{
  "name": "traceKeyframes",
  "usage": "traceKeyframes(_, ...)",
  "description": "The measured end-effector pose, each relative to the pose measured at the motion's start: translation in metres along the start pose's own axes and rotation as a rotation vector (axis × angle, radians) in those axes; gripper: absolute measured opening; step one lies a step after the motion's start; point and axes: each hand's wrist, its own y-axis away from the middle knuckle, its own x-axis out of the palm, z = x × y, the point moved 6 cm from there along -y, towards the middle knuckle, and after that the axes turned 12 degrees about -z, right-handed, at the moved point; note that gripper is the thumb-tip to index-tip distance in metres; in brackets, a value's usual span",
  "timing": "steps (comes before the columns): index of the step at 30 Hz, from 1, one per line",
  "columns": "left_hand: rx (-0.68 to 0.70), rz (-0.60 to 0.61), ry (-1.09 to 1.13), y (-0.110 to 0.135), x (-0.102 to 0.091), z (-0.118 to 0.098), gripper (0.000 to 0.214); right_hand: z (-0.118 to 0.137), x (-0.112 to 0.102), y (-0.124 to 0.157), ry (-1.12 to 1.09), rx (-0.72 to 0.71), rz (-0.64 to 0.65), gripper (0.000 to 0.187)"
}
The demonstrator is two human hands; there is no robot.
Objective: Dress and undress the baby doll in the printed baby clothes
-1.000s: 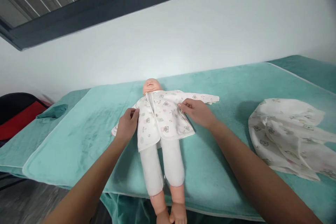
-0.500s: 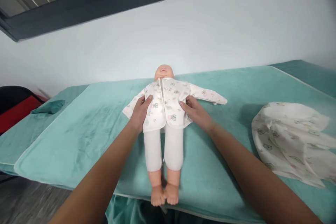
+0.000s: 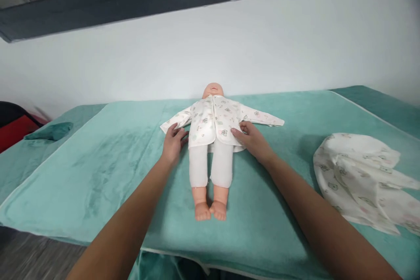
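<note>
A baby doll [image 3: 199, 199] lies on its back, feet toward me, on a green padded cover. It wears a white printed baby jacket [image 3: 200, 127] and white trousers [image 3: 221, 166]; its sleeves spread out to both sides. My left hand [image 3: 173, 142] is open beside the doll's waist, just below one sleeve, fingers apart. At the other side of the waist, my right hand [image 3: 254, 140] has its thumb on the jacket's front and its fingers curled at the jacket's side edge. The jacket's front edges meet down the middle.
A crumpled white printed cloth [image 3: 357, 183] lies on the green cover [image 3: 275, 223] to the right. Behind the cover rises a white wall [image 3: 164, 61] below a dark window frame [image 3: 131, 4]. A red and black object [image 3: 16, 129] stands at the far left.
The doll has shifted away from the front edge, toward the wall. My left hand has come off the jacket's side; my right hand stays at its side of the jacket. The camera view has shifted slightly.
</note>
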Motion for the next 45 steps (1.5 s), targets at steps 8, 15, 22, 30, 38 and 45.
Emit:
traceKeyframes(8,0.427,-0.16,-0.602,-0.038,-0.053,0.012,0.058,0.008,-0.006,0.009,0.034,0.005,0.165,0.039)
traceKeyframes(15,0.485,-0.164,-0.877,-0.059,-0.047,0.01,0.038,-0.017,-0.046,-0.023,0.381,-0.005,-0.346,0.028)
traceKeyframes(22,0.589,-0.259,-0.909,-0.072,-0.06,0.002,0.028,-0.025,-0.041,-0.03,0.582,-0.119,-0.303,0.038)
traceKeyframes(30,0.472,-0.345,-0.903,-0.067,-0.069,0.004,0.032,-0.031,-0.032,-0.034,0.635,-0.146,-0.263,0.048)
traceKeyframes(38,0.294,-0.243,-0.705,-0.074,-0.072,0.011,0.047,-0.035,-0.046,-0.037,0.755,-0.228,-0.448,0.042)
traceKeyframes(45,0.454,-0.077,-0.717,-0.082,-0.061,0.019,0.051,-0.037,-0.046,-0.037,0.727,-0.235,-0.463,0.044)
